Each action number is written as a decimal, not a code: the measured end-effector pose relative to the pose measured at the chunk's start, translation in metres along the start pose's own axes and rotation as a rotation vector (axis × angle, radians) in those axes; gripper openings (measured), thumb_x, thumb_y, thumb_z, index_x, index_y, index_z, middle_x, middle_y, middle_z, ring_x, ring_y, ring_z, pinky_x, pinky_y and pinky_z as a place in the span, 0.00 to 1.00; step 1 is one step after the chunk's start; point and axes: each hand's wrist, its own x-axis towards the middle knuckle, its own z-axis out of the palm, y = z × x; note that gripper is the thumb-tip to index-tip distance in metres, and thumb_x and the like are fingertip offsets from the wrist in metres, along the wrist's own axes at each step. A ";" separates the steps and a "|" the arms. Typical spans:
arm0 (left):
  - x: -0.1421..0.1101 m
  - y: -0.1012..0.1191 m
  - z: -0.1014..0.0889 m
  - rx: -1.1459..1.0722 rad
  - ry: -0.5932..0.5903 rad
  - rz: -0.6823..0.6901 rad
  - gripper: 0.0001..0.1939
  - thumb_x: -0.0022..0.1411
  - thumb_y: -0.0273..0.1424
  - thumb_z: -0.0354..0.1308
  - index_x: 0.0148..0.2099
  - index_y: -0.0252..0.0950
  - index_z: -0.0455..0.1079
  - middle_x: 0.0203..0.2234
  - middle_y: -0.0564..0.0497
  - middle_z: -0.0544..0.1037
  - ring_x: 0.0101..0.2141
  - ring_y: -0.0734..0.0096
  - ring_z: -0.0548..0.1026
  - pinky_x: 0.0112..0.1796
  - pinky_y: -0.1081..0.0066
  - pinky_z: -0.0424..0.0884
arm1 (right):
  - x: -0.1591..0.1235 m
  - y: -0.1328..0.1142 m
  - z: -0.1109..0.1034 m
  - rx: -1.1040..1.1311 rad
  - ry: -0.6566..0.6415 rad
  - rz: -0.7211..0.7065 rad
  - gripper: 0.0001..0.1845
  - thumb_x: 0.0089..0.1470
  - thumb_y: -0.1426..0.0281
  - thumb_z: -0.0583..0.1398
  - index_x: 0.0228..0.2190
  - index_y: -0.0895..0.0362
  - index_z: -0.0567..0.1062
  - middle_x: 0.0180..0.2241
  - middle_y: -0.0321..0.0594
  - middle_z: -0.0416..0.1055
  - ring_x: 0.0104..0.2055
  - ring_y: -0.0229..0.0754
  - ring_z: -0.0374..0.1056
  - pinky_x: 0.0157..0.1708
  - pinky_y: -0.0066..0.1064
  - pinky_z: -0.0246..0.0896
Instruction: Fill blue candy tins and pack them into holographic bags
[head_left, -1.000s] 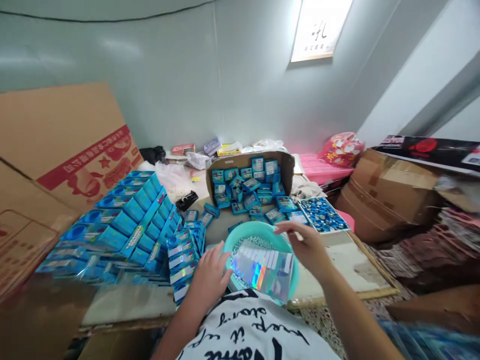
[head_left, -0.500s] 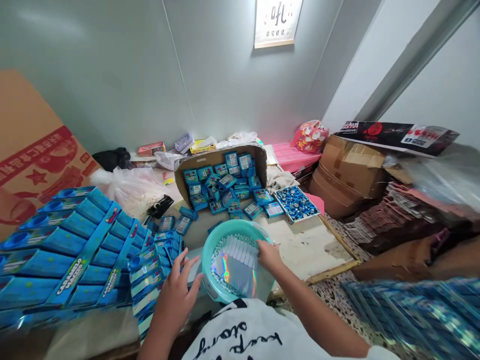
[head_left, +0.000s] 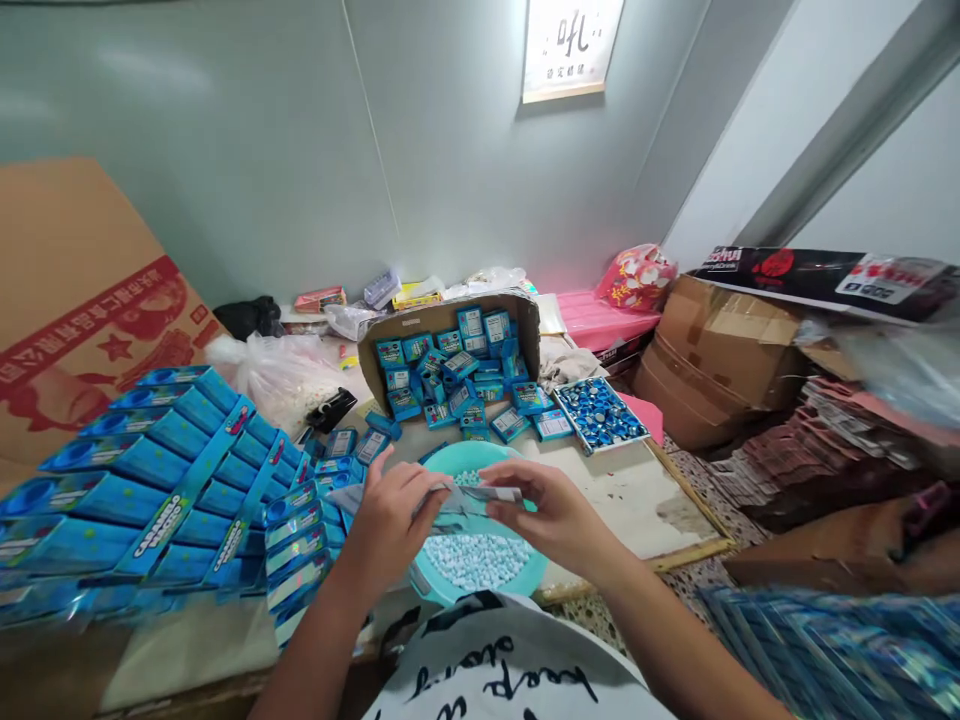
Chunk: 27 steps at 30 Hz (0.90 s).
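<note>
Sheets now aloft in curled hands

A lettered scroll hangs on the wall, a red bag lower down.

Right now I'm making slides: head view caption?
Left hand and right hand hold silvery film over a turquoise basin of pale pellets.

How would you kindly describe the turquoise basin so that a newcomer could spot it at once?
Start at the open cardboard box of small blue packs. Come toward the camera, just beneath the left hand and right hand: the basin is there, partly hidden. Unlike the rectangular tray of shiny blue pieces, it is round and holds pale pellets.
</note>
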 end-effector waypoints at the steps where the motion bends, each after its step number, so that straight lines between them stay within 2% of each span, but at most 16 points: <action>1: 0.001 -0.002 -0.002 -0.015 0.019 -0.015 0.10 0.71 0.33 0.51 0.47 0.42 0.72 0.38 0.53 0.80 0.41 0.69 0.77 0.64 0.45 0.49 | -0.003 0.001 -0.003 0.006 0.031 -0.001 0.07 0.55 0.66 0.63 0.34 0.56 0.76 0.29 0.36 0.71 0.32 0.38 0.66 0.31 0.29 0.59; 3: 0.003 -0.004 -0.003 -0.037 0.037 -0.029 0.12 0.70 0.33 0.51 0.52 0.42 0.70 0.41 0.51 0.80 0.43 0.67 0.77 0.63 0.46 0.53 | -0.008 0.005 -0.005 0.004 0.098 0.002 0.13 0.57 0.63 0.61 0.24 0.56 0.70 0.23 0.31 0.60 0.27 0.35 0.57 0.26 0.28 0.51; 4: 0.004 -0.004 -0.003 -0.045 0.039 -0.023 0.14 0.70 0.32 0.51 0.55 0.43 0.69 0.43 0.50 0.80 0.45 0.67 0.76 0.63 0.46 0.54 | -0.010 0.007 -0.004 0.012 0.131 0.005 0.17 0.58 0.62 0.61 0.22 0.56 0.66 0.22 0.30 0.55 0.25 0.35 0.53 0.25 0.28 0.47; 6: 0.007 0.000 0.000 -0.055 0.046 0.013 0.17 0.70 0.31 0.50 0.59 0.43 0.66 0.46 0.49 0.79 0.47 0.66 0.76 0.63 0.47 0.55 | -0.014 0.010 0.000 0.040 0.173 0.012 0.19 0.58 0.60 0.61 0.21 0.55 0.63 0.22 0.29 0.51 0.25 0.35 0.50 0.25 0.29 0.45; 11: 0.012 0.015 0.013 0.001 0.175 0.101 0.22 0.68 0.29 0.54 0.63 0.42 0.62 0.48 0.48 0.77 0.50 0.64 0.74 0.62 0.49 0.59 | -0.020 0.008 0.015 0.127 0.257 0.037 0.16 0.56 0.57 0.61 0.25 0.56 0.72 0.22 0.32 0.58 0.26 0.37 0.52 0.26 0.29 0.48; 16: 0.006 0.019 0.028 0.090 0.301 0.134 0.28 0.67 0.26 0.54 0.67 0.41 0.56 0.58 0.43 0.71 0.59 0.59 0.68 0.60 0.53 0.65 | -0.020 0.013 0.028 0.259 0.419 0.085 0.20 0.51 0.55 0.66 0.21 0.57 0.71 0.21 0.32 0.59 0.25 0.36 0.52 0.25 0.27 0.49; 21: -0.008 0.016 0.031 0.127 0.278 0.135 0.30 0.67 0.26 0.54 0.69 0.38 0.54 0.64 0.41 0.64 0.65 0.57 0.61 0.59 0.56 0.68 | -0.018 0.019 0.035 0.296 0.444 0.146 0.22 0.45 0.51 0.68 0.24 0.58 0.75 0.23 0.36 0.68 0.27 0.39 0.60 0.28 0.29 0.57; 27: -0.021 0.022 0.016 0.069 0.146 0.135 0.23 0.67 0.33 0.55 0.63 0.39 0.65 0.66 0.42 0.62 0.66 0.53 0.59 0.61 0.52 0.65 | -0.023 0.031 0.030 0.172 0.530 0.287 0.24 0.35 0.48 0.71 0.27 0.55 0.79 0.29 0.42 0.76 0.35 0.50 0.70 0.36 0.36 0.68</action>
